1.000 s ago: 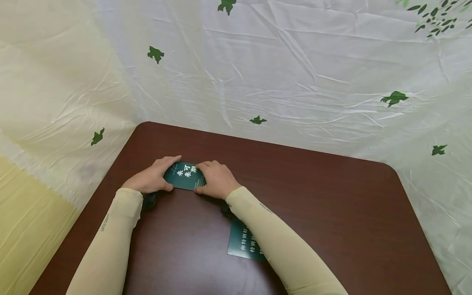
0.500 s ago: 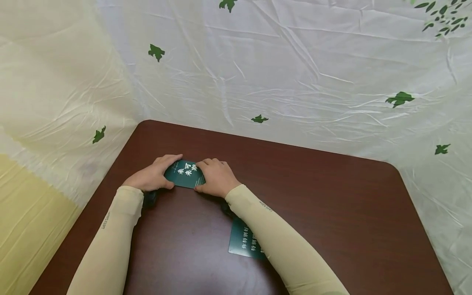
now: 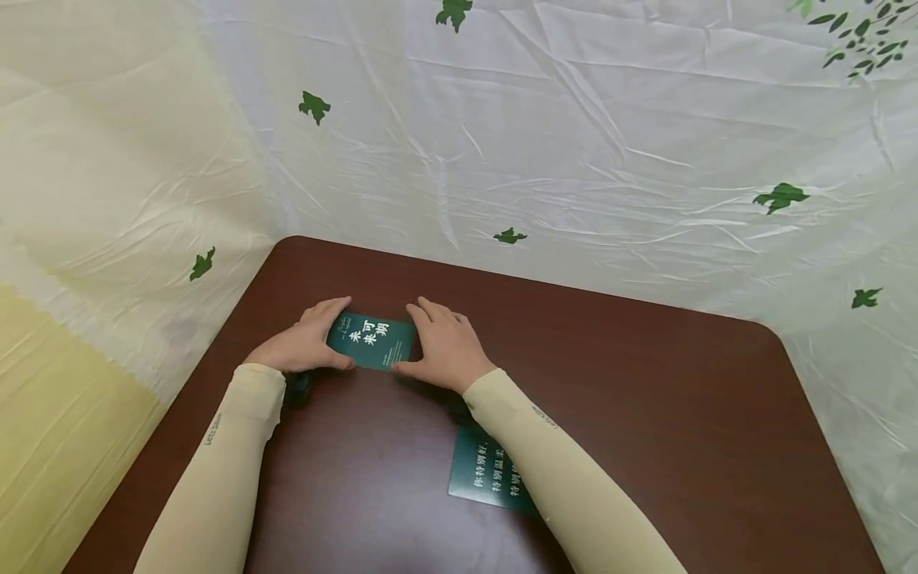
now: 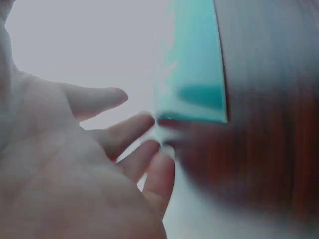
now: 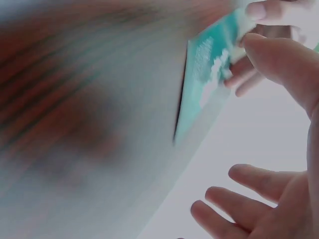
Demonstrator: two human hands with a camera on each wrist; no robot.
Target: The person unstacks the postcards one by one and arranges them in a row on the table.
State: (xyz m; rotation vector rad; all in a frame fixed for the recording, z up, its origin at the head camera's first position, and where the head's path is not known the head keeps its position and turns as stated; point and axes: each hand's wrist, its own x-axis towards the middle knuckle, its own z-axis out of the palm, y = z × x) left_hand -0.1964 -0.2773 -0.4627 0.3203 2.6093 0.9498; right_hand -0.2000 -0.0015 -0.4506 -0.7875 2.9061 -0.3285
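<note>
A dark green card (image 3: pixel 369 341) with white characters lies on the brown table between my two hands. My left hand (image 3: pixel 304 339) is at its left end, fingers extended and thumb along the near edge; whether it touches the card is hard to tell. In the left wrist view the fingertips are close to a corner of the card (image 4: pixel 197 59). My right hand (image 3: pixel 448 347) is spread at the right end, with the thumb near the near right corner. The right wrist view has its fingers straight and apart from the card (image 5: pixel 207 69).
A second green card (image 3: pixel 488 474) with white characters lies nearer on the table (image 3: pixel 631 399), partly hidden by the right sleeve (image 3: pixel 559 470). White cloth with green leaf shapes hangs behind the table (image 3: pixel 574 159). Dark wrist devices show beneath the wrists.
My right hand has drawn back to the right, its fingers spreading off the card, so more of the card's right end shows. The left hand has stayed at the left end.
</note>
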